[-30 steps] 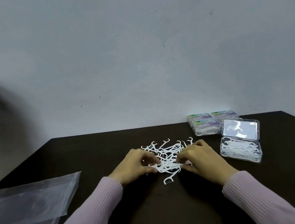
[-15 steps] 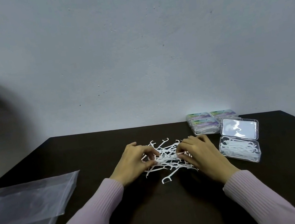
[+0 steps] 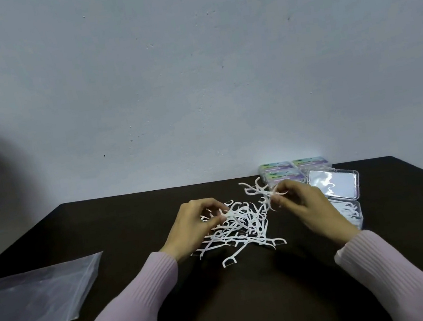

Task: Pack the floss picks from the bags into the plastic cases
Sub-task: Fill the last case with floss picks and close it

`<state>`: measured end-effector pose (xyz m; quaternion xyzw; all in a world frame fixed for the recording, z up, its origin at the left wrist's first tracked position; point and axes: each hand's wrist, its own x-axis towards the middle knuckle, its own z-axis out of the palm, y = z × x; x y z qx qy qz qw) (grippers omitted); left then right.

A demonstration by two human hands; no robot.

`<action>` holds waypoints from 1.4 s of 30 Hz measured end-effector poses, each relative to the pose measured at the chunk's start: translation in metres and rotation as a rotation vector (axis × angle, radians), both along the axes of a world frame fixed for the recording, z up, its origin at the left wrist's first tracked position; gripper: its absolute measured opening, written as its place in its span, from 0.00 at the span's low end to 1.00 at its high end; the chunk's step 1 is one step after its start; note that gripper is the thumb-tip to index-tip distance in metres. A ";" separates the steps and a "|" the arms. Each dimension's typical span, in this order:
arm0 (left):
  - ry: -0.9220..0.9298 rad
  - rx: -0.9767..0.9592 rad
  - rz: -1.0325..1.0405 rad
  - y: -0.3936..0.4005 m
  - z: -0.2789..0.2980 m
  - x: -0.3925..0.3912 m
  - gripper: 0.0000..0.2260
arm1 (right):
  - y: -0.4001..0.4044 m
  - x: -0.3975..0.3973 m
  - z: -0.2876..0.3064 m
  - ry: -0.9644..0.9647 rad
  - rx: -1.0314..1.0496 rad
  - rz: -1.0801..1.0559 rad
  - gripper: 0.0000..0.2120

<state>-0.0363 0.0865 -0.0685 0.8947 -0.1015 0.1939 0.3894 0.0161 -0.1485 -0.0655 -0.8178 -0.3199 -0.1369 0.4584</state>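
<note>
A loose pile of white floss picks [image 3: 244, 230] lies on the dark table [image 3: 132, 220] in front of me. My left hand [image 3: 196, 226] rests at the pile's left edge, thumb and fingers pinched on picks there. My right hand [image 3: 305, 208] is raised right of the pile and grips a small bunch of floss picks [image 3: 259, 191] that fan up and left. An open clear plastic case [image 3: 335, 186], lid up, sits just right of my right hand and holds several picks in its lower half; my hand partly hides it.
Closed cases with coloured labels [image 3: 294, 169] are stacked at the table's back edge, behind the open case. Flat clear plastic bags [image 3: 31, 300] lie at the front left. A pale wall stands directly behind the table.
My right hand has lifted a bunch of picks out of the pile and moved up and right toward the open case. My left hand stays at the pile's left edge.
</note>
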 end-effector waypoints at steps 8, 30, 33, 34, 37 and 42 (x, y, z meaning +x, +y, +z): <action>-0.016 -0.171 -0.086 -0.050 0.009 0.020 0.05 | -0.050 0.006 0.007 0.059 0.054 -0.195 0.04; -0.017 -0.113 -0.274 -0.159 0.000 0.081 0.06 | -0.112 0.027 -0.005 0.131 -0.139 -0.532 0.06; -0.003 -0.068 -0.304 -0.166 -0.003 0.085 0.07 | -0.116 0.026 -0.004 0.194 -0.112 -0.538 0.06; 0.008 -0.057 -0.313 -0.168 -0.005 0.086 0.08 | -0.117 0.026 -0.004 0.211 -0.118 -0.537 0.06; 0.057 -0.073 -0.338 -0.170 -0.007 0.088 0.12 | -0.121 0.027 -0.005 0.248 -0.120 -0.540 0.06; 0.111 -0.217 -0.341 -0.164 -0.007 0.089 0.17 | -0.122 0.026 -0.007 0.321 -0.124 -0.487 0.04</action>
